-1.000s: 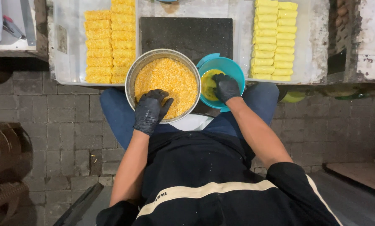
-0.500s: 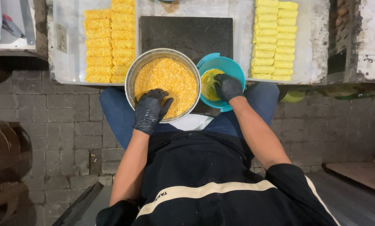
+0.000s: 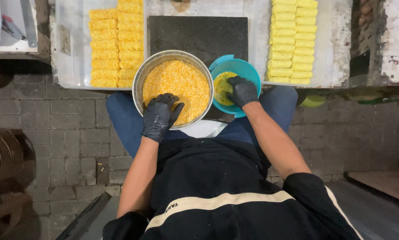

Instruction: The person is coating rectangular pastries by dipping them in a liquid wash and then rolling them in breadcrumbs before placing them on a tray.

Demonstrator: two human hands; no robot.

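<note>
While breaded orange rolls (image 3: 116,44) are lining the left tray, the left hand (image 3: 160,116) is resting, fingers spread, in the crumb bowl (image 3: 176,87) — the right hand (image 3: 241,90) is cupping something unseen in the teal bowl (image 3: 235,71); better letting batter drip first.

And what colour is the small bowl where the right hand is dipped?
The small bowl is teal blue, holding yellow liquid; the head view shows it, with the right hand inside.

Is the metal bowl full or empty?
Nearly full: orange crumbs fill the metal bowl almost to its rim, and the left hand rests in them.
</note>
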